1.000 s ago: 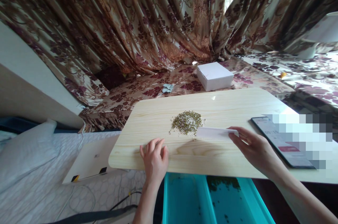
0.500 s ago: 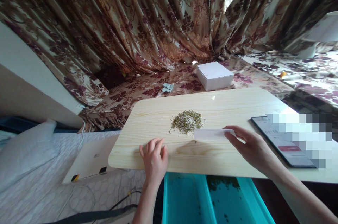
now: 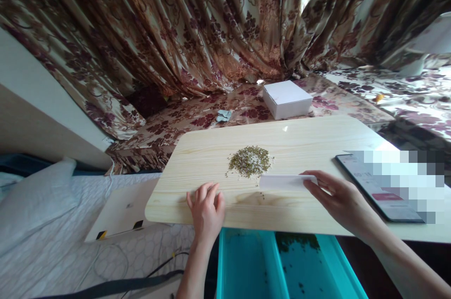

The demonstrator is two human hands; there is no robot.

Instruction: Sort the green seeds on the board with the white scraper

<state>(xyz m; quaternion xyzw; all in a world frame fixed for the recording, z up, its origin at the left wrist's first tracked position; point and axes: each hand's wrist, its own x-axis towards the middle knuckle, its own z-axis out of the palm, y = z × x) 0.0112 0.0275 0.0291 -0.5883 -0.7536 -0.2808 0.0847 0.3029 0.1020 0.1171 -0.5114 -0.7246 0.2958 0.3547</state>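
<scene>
A strip of white paper or card (image 3: 283, 182) is pinched in my right hand (image 3: 336, 195), its far end close to the pile's near right side. The pile (image 3: 249, 160) mixes small green beans with white grains and lies mid-table. A few loose beans (image 3: 261, 195) rest just in front of the strip. My left hand (image 3: 206, 207) lies on the table's near edge, fingers slightly apart and curved, holding nothing. Below that edge sits a turquoise divided bin (image 3: 280, 261); green beans (image 3: 299, 241) lie in its right compartment, and a few dark specks show in the left one.
The light wood table (image 3: 197, 149) has a tablet (image 3: 373, 186) with a timer on its right side, partly pixelated. Behind the table are a white box (image 3: 287, 97) and a small folded cloth (image 3: 224, 115). A bed (image 3: 45, 214) with a laptop-like panel (image 3: 123, 210) is at left.
My right hand and the white strip have shifted slightly toward me and to the right. A few loose beans near the strip have spread toward the near edge. My left hand stays put.
</scene>
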